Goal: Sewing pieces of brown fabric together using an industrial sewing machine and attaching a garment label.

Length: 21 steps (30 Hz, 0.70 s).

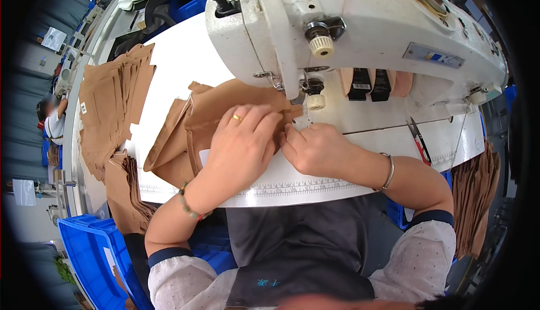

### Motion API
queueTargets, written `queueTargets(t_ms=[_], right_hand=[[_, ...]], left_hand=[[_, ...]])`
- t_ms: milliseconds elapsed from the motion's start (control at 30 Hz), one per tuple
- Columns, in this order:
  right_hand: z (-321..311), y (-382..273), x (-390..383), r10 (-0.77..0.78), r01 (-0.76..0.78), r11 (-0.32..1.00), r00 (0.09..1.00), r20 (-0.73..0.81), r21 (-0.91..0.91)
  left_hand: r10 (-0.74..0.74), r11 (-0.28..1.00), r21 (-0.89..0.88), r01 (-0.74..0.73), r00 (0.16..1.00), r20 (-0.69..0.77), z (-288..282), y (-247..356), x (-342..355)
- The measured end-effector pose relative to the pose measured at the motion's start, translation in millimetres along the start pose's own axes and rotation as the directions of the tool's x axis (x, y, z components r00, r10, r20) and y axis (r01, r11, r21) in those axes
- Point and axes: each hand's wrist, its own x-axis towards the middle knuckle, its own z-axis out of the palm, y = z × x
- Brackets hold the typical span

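Note:
A brown fabric piece (225,100), folded with seams showing, lies on the white sewing table (185,40). Its right end reaches the needle area of the white sewing machine (360,12). My left hand (244,136), with a ring on one finger, rests over the fabric, its fingers bent and pressed together on it. Close beside it, my right hand (315,148) pinches the fabric's near edge just in front of the needle area. The fingertips of both hands are partly hidden, and so is the presser foot.
Stacks of brown cut pieces (112,102) lie at the left. Red-handled snips (418,141) and black-labelled spools (368,84) are at the right. A blue crate (95,254) stands lower left. More brown pieces (475,197) hang at the right. Another person (54,120) sits far left.

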Motion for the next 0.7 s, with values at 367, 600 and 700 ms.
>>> queueTargets(t_ms=[367,600,700], right_hand=[[-10,-20,-2,0.099,-0.095,0.993,0.993,0.057,-0.073],[-1,-4,5,0.167,-0.168,0.982,0.986,-0.028,-0.081],[3,2,7,0.191,-0.19,0.979,0.981,0.007,-0.076]], left_hand=[[0.046,0.999,-0.015,-0.05,0.98,-0.194,41,-11,-7],[0.054,0.999,0.009,-0.053,0.973,-0.223,45,-26,9],[0.051,0.998,-0.012,-0.055,0.967,-0.249,47,-33,16]])
